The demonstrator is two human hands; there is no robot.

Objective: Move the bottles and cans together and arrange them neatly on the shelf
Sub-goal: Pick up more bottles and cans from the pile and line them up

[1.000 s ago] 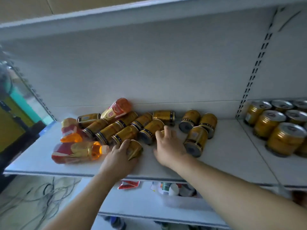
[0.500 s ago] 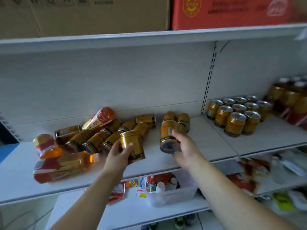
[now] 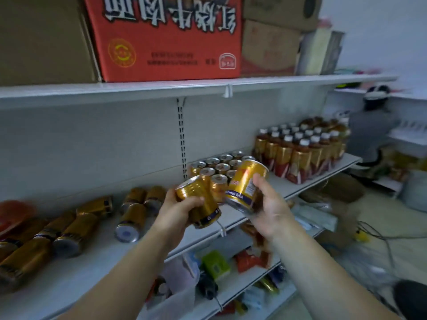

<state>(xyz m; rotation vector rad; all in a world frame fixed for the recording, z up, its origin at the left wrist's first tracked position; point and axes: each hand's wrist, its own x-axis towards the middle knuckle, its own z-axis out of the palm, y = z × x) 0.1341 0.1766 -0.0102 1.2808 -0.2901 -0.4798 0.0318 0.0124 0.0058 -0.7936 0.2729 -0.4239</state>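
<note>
Carried right: left can (image 3: 204, 207) in left fingers (image 3: 193, 200); right can (image 3: 242, 179), right fingers (image 3: 260, 185).

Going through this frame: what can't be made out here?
All in the head view:
1. Upright cans: the front ones are hidden behind the left can in the left hand and the right can in the right hand; count unclear.
2. Red thing: cut by the left edge, blurred.
3. Tipped cans: labels smeared by blur.
4. Lower shelf goods: blurred, partly behind the arms.
</note>
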